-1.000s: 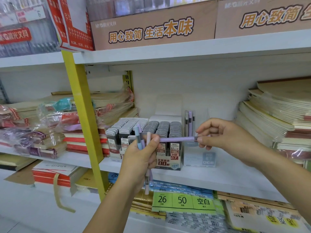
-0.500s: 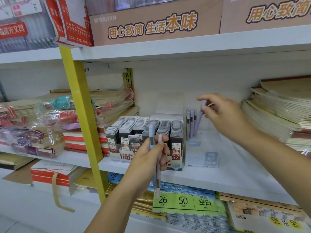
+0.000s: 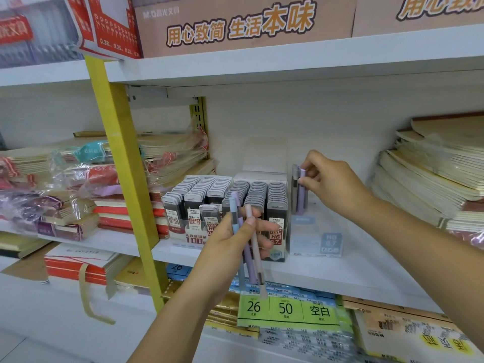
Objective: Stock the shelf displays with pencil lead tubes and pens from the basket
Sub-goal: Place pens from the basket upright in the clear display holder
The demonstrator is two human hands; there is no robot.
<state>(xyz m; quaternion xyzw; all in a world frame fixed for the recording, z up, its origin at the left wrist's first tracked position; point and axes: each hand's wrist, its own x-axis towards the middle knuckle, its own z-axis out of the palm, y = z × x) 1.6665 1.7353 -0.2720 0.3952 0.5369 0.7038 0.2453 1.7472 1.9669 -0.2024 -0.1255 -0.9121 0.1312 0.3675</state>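
right hand (image 3: pixel 332 184) pinches upright purple pen (image 3: pixel 301 196) in clear box (image 3: pixel 314 242); left hand (image 3: pixel 233 250) grips three pens (image 3: pixel 248 262), near, partly blocking lead tubes (image 3: pixel 225 192).

I get a single view, the wide-angle head camera: it stands close in front of the lead tube display (image 3: pixel 199 189), faces it nearly square, tilted down, with the yellow upright (image 3: pixel 123 166) left of it

Stationery shop: white shelves (image 3: pixel 366 271) hold stacked notebooks (image 3: pixel 432 179), a display box of pencil lead tubes (image 3: pixel 204 189), branded cartons (image 3: pixel 235 24) above, and a green product label (image 3: pixel 285 309) below.
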